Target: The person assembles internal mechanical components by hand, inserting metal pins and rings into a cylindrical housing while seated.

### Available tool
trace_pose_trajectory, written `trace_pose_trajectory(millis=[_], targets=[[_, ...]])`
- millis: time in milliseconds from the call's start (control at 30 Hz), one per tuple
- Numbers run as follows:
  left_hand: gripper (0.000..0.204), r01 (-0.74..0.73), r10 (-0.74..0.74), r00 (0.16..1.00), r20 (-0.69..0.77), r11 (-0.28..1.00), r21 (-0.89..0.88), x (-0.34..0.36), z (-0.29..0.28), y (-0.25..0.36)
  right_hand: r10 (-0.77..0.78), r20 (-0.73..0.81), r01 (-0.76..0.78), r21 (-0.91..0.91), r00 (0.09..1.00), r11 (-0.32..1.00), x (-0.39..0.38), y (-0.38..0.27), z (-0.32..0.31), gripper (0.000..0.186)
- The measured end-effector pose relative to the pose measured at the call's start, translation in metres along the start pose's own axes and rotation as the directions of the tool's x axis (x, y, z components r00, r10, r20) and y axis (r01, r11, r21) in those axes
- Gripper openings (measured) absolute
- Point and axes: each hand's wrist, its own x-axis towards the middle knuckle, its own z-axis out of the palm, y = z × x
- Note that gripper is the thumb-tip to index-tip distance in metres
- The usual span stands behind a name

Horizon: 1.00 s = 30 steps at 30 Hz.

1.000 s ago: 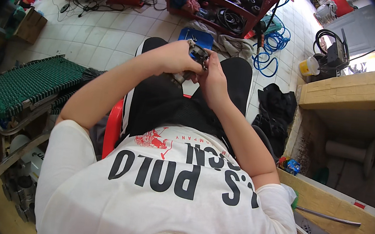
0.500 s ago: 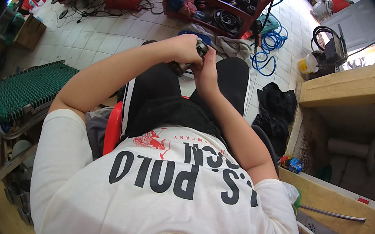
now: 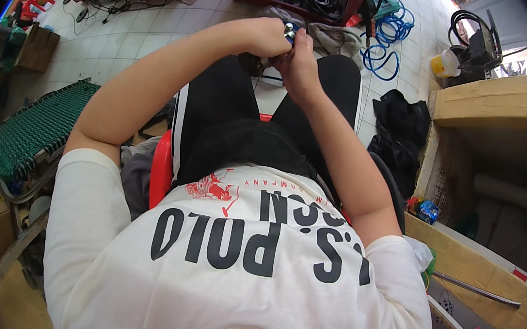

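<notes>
Beyond my knees, both hands meet around a dark metal part (image 3: pixel 251 64) with a bright silvery end (image 3: pixel 290 31). What kind of part it is cannot be made out, as the fingers cover most of it. My left hand (image 3: pixel 271 38) is wrapped round it, with the knuckles up. From the right, my right hand (image 3: pixel 303 69) closes its thumb and fingers against the same part, touching the left hand. The dark body shows below the left hand, above the gap between my black-trousered legs (image 3: pixel 220 90).
I sit on a red chair (image 3: pixel 162 159). Ahead stands a red shelf cart (image 3: pixel 296 7) with cables and parts; a grey cloth (image 3: pixel 333 40) and blue hose (image 3: pixel 391 32) lie nearby. At left is a green woven lounger (image 3: pixel 38 124); at right, dark clothing (image 3: pixel 401 125) and a yellowish bench (image 3: pixel 494 107).
Both hands have shifted farther up in the picture with the part between them. The floor and cart have slid upward in view too, so the head has tilted slightly.
</notes>
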Motion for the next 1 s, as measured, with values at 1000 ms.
trace_pose_trajectory(millis=[1000], targets=[[0.033,0.205,0.04,0.976,0.216,0.194,-0.959,0.206,0.012,-0.113,0.103,-0.155,-0.088,0.102,0.982,0.991,0.189,0.023,-0.129,0.035]])
